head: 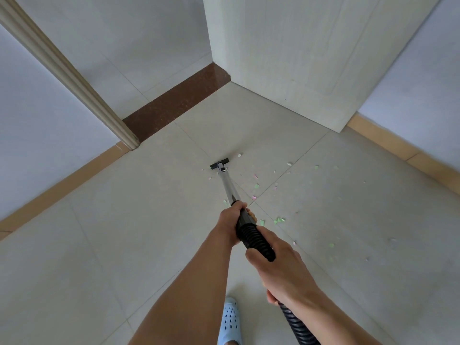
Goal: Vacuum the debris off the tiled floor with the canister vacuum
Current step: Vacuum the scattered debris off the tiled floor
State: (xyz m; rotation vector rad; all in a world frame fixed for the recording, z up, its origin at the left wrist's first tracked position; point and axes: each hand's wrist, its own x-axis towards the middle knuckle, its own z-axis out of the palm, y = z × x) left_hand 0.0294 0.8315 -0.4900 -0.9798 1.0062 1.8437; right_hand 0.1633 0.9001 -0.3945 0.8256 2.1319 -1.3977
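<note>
Nearest, the right hand (281, 265) grips the black ribbed hose (256, 239), the left hand (230, 220) wraps the black handle above it, and the silver metal wand (227, 185) ends in a black floor nozzle (219, 164) resting on the pale tiled floor (124, 245) beside scattered green, pink and white paper scraps (280, 220).

No text, label, brand, number or sign can be read anywhere in the view.
</note>
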